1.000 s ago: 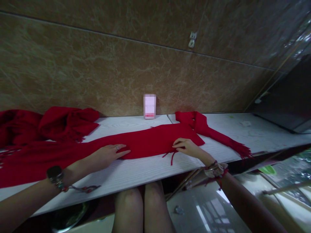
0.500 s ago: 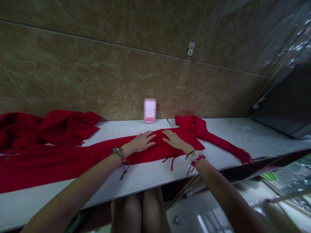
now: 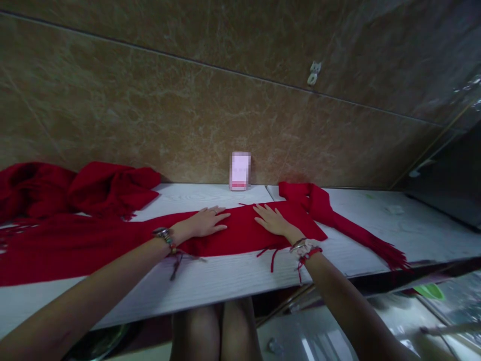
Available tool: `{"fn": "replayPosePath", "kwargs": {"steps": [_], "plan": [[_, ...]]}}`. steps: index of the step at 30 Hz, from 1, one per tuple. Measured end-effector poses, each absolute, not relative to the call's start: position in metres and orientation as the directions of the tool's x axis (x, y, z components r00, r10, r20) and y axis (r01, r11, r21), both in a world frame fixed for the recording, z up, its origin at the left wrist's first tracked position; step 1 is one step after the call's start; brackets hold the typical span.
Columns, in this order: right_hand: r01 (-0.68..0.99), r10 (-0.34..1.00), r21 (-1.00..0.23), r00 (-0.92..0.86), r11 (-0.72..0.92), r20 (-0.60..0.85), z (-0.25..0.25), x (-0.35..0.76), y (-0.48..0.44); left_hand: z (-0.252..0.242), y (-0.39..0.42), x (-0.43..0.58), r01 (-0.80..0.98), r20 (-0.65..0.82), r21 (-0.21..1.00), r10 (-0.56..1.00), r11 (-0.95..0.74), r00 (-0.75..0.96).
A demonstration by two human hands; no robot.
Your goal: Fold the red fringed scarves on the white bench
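Left hand [image 3: 205, 222] and right hand [image 3: 271, 220] lay flat, fingers spread, gripping nothing, on the long, soft red scarf [image 3: 240, 229] with its fringed end, stretched across the pale wood-grain surface [image 3: 233, 276]. The hands had drawn slightly wider apart than moments before.

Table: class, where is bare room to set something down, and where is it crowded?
Bare: the table in front of the long scarf; the right end beyond the fringed scarf; a back patch between the heaped scarves and the card. Crowded: left side; middle, under left hand and right hand.
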State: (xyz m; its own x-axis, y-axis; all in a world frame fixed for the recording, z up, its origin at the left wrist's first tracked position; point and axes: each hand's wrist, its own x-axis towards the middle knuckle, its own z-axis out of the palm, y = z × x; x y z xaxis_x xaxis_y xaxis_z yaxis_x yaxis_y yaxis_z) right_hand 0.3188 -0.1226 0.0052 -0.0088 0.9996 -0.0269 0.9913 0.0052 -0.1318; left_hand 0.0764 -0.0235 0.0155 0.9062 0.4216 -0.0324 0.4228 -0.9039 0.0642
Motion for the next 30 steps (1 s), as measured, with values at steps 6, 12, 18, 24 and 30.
{"fn": "replayPosePath", "kwargs": {"steps": [6, 12, 18, 24, 30], "plan": [[0.983, 0.974, -0.105, -0.132, 0.153, 0.185, 0.006, 0.301, -0.102, 0.029, 0.017, -0.037, 0.596, -0.073, 0.100, 0.591, -0.797, 0.803], [0.911, 0.925, -0.190, -0.336, 0.367, 0.177, 0.017, 0.225, -0.058, 0.045, 0.021, -0.090, 0.739, -0.207, 0.204, 0.710, -0.642, 0.673], [0.888, 0.910, -0.202, -0.398, 0.413, 0.114, 0.026, 0.197, -0.030, 0.077, 0.016, -0.100, 0.660, -0.141, 0.412, 0.672, -0.629, 0.728], [0.764, 0.856, -0.393, -0.495, 0.511, 0.150, 0.039, 0.223, -0.041, 0.119, 0.011, -0.125, 0.769, -0.366, 0.367, 0.678, -0.524, 0.637], [0.678, 0.857, -0.554, -0.495, 0.483, 0.141, 0.045, 0.247, -0.043, 0.136, 0.013, -0.167, 0.843, -0.191, 0.381, 0.859, -0.381, 0.475]]}}
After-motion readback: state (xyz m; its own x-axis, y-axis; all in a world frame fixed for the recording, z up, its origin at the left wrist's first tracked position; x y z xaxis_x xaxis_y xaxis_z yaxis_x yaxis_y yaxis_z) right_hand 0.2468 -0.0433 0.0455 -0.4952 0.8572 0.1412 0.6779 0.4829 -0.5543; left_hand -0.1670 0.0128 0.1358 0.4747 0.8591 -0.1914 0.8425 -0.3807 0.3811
